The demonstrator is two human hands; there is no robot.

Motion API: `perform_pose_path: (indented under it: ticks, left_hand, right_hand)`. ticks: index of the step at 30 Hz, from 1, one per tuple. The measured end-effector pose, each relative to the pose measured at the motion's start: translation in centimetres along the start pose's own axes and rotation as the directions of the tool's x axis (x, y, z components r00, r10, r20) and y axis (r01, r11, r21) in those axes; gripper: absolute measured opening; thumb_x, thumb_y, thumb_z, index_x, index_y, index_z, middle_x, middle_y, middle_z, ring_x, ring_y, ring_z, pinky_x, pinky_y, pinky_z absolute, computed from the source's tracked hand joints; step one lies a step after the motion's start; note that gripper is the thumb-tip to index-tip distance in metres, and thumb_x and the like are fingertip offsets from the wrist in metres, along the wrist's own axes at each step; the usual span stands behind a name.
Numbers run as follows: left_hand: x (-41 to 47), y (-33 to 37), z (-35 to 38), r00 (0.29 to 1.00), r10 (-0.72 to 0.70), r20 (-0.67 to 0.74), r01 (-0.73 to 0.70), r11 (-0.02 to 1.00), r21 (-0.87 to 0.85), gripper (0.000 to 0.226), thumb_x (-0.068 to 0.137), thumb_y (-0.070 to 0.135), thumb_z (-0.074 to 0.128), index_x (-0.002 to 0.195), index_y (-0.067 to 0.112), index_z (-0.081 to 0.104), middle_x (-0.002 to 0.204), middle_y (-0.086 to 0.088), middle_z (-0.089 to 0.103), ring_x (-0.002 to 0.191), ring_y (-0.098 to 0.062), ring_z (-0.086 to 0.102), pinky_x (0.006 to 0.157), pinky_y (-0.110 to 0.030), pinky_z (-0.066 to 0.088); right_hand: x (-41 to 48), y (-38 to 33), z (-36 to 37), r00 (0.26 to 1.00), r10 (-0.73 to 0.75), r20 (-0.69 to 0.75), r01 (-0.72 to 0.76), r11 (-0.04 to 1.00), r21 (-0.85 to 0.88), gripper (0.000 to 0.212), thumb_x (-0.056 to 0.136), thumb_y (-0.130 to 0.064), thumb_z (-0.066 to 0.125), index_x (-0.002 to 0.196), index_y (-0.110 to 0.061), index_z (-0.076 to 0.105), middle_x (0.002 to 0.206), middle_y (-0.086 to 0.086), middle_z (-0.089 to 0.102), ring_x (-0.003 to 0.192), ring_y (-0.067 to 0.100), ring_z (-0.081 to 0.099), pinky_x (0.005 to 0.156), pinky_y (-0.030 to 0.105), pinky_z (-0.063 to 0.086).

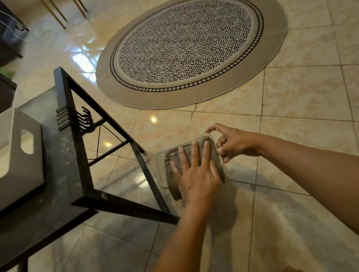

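Note:
A clear rectangular plastic container (162, 174) with rounded corners sits low over the tiled floor, just right of the table's leg. A grey-brown ribbed cloth (170, 160) lies folded on it. My left hand (195, 174) lies flat on the cloth, fingers straight and spread, pressing down. My right hand (234, 145) is at the container's right edge. Its lower fingers curl and pinch the rim there, while the index finger arches above the far corner. My left hand hides much of the cloth.
A black metal-framed table (73, 157) stands at left with a white bin (15, 161) with a handle cut-out on top and several black hooks (85, 119) on its rail. An oval patterned rug (188, 47) lies beyond on the glossy tiles. Dark furniture stands at far left.

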State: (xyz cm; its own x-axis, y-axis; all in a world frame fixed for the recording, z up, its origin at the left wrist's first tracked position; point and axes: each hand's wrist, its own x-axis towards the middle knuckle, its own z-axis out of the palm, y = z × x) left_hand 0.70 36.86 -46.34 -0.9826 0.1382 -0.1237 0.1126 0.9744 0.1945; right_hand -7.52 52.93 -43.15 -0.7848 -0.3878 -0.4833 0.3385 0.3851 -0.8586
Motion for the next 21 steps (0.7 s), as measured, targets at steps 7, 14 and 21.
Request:
perform_pose_path:
  ticks: [7, 14, 21]
  left_hand:
    - [1.4, -4.9, -1.6, 0.942, -0.332, -0.037, 0.328, 0.94, -0.091, 0.061, 0.105, 0.042, 0.018, 0.156, 0.038, -0.015, 0.167, 0.003, -0.019, 0.151, -0.028, -0.022, 0.121, -0.057, -0.01]
    - [1.8, 0.1, -0.4, 0.994, 0.108, 0.02, -0.108, 0.993, 0.038, 0.058, 0.102, 0.049, 0.007, 0.155, 0.041, -0.016, 0.165, 0.005, -0.023, 0.149, -0.028, -0.027, 0.12, -0.056, -0.014]
    - [0.4, -3.1, -1.1, 0.999, -0.036, 0.037, 0.035, 0.999, 0.034, 0.058, 0.102, 0.049, 0.008, 0.153, 0.043, -0.018, 0.162, 0.009, -0.027, 0.147, -0.025, -0.031, 0.119, -0.053, -0.017]
  right_hand:
    - [-0.1, -0.3, 0.1, 0.999, 0.018, -0.042, -0.018, 1.0, -0.007, 0.066, 0.089, 0.014, 0.055, 0.139, -0.025, 0.037, 0.075, 0.008, 0.053, 0.065, 0.018, 0.062, 0.067, 0.033, 0.059]
    - [-0.3, -0.1, 0.1, 1.0, 0.016, -0.009, -0.016, 1.0, 0.005, 0.07, 0.086, 0.019, 0.05, 0.137, -0.027, 0.036, 0.084, 0.016, 0.056, 0.072, 0.025, 0.062, 0.071, 0.041, 0.062]
    - [-0.1, -0.1, 0.1, 1.0, 0.011, -0.016, -0.011, 1.0, 0.01, 0.064, 0.089, 0.014, 0.055, 0.135, -0.026, 0.036, 0.074, 0.01, 0.052, 0.064, 0.019, 0.061, 0.068, 0.036, 0.061]
